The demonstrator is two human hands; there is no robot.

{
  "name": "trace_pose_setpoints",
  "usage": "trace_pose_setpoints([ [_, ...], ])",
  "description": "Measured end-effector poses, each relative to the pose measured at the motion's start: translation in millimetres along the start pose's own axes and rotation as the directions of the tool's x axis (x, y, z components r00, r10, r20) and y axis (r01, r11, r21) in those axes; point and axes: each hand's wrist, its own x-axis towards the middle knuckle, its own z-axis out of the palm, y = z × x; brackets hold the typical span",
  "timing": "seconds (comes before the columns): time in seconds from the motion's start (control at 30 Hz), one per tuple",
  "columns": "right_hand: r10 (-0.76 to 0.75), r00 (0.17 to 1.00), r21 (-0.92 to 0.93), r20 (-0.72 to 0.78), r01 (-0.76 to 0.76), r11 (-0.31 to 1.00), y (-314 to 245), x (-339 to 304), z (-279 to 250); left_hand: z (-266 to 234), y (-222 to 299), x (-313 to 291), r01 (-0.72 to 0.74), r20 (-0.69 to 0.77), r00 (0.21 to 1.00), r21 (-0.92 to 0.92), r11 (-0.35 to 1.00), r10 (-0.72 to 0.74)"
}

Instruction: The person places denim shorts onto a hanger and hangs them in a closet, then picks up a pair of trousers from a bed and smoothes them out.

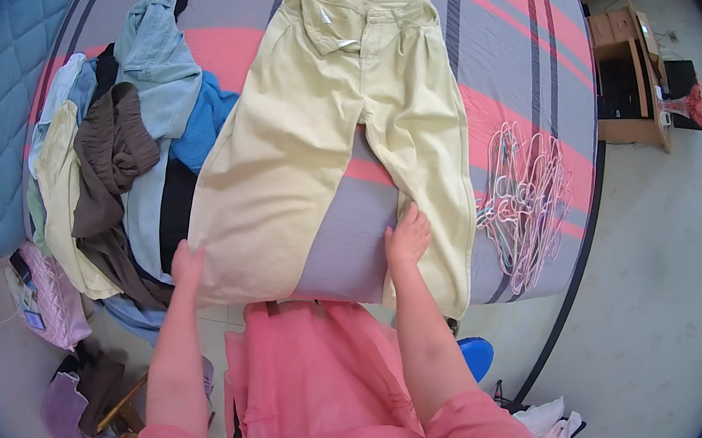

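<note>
A pair of pale yellow-green trousers (282, 139) lies spread on the bed, waistband at the far side and both legs reaching toward me. One front corner of the waistband is folded over, showing white tags. My left hand (188, 265) is closed at the outer edge of the left leg, close to its hem; its fingertips are partly hidden. On the inner edge of the right leg rests my right hand (408, 235), its fingers stretched out over the cloth and the thumb apart.
Left of the trousers lies a heap of clothes, with brown trousers (116, 148), a light blue denim piece (156, 52) and a blue knit (202, 124). Several tangled hangers (523, 208) lie to the right. A blue padded headboard (3, 102) borders the bed (347, 245). A wooden desk (631, 79) stands far right.
</note>
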Motion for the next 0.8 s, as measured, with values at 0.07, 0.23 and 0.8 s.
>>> trace_pose_setpoints([
  [0.07,0.031,1.0,0.035,0.001,-0.031,0.999,15.9,3.6,4.3,-13.2,-9.4,-4.5,0.04,0.129,0.991,-0.021,0.999,-0.037],
  [0.23,-0.199,0.919,0.182,0.341,0.143,0.973,46.9,-23.6,4.7,-35.5,-48.1,-43.0,0.031,0.13,0.99,0.208,0.978,-0.059],
  [0.8,-0.454,0.875,0.493,0.17,0.324,0.808,22.5,88.5,-42.2,-24.1,154.4,12.9,-0.334,-0.164,0.929,0.017,0.942,0.332],
])
